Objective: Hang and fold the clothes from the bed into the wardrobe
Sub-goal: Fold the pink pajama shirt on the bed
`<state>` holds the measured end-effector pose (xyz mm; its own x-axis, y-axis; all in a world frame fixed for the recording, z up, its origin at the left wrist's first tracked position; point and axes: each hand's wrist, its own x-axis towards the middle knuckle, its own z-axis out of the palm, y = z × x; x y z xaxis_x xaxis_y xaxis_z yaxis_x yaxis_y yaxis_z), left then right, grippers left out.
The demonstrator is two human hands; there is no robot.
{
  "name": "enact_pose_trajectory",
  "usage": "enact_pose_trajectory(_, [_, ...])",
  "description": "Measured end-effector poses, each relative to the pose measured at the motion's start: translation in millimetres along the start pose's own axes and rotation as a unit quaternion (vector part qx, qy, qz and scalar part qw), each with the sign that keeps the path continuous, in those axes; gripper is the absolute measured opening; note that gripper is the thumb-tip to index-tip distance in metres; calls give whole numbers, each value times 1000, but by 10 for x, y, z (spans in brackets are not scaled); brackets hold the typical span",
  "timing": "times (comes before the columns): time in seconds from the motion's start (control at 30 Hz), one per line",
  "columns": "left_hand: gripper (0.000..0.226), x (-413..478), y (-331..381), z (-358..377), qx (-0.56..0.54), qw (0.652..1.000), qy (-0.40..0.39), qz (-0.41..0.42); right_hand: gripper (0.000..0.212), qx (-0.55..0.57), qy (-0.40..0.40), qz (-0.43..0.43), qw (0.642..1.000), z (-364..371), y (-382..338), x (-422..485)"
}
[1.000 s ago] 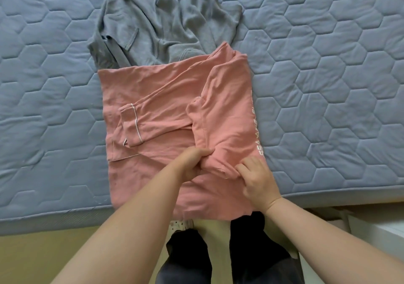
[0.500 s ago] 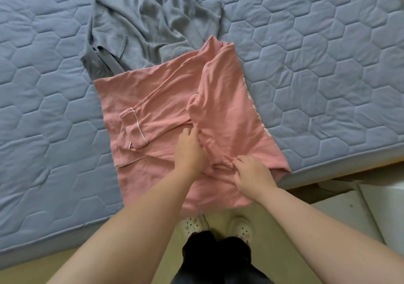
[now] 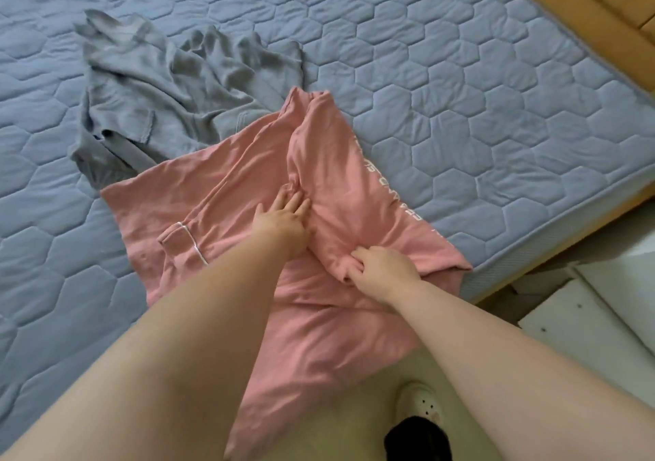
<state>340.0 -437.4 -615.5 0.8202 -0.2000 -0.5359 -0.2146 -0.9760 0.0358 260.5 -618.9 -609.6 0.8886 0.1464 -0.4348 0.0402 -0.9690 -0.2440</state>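
Observation:
A pink pyjama top point(image 3: 198, 198) lies spread on the blue quilted mattress point(image 3: 460, 88), its lower part hanging over the bed's near edge. One sleeve with a white-piped cuff is folded across it. My left hand point(image 3: 283, 217) presses flat on the middle of the top with fingers straight. My right hand point(image 3: 381, 269) pinches a folded edge of the pink cloth near the bed's edge. A crumpled grey garment point(image 3: 170, 81) lies just beyond the pink top, partly under it.
A yellow wooden bed frame point(image 3: 602, 3) runs along the far right. White boards point(image 3: 602, 304) lie on the floor at the right. My white shoe point(image 3: 420, 405) stands on the pale floor below the hanging cloth.
My left hand has let go of the bunched cloth, slid up the top and flattened onto it. My right hand keeps its pinch. The view has tilted left.

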Motion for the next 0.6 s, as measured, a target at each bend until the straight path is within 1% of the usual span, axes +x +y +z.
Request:
enact_pose_trajectory(0.07, [63, 66, 18, 53, -14, 1000, 8, 9, 39, -26, 16, 17, 999, 44, -58, 29])
enact_pose_trajectory(0.23, [64, 207, -88, 236, -14, 995, 79, 62, 52, -67, 61, 32, 995, -16, -207, 177])
enact_pose_trajectory(0.37, [61, 242, -82, 350, -12, 988, 143, 63, 48, -23, 102, 54, 993, -126, -257, 356])
enact_pose_trajectory(0.43, [60, 217, -60, 443, -24, 984, 168, 61, 42, -24, 144, 49, 988, 58, -245, 350])
enact_pose_trajectory(0.5, [60, 184, -96, 524, -35, 979, 190, 68, 39, -52, 224, 53, 972, 394, -286, 283])
enact_pose_trajectory(0.53, [60, 173, -117, 548, -47, 976, 198, 73, 39, -67, 230, 66, 969, 543, -327, 236])
enact_pose_trajectory(0.6, [59, 113, -137, 682, -53, 970, 228, 71, 52, -75, 247, 71, 964, 790, -366, 108])
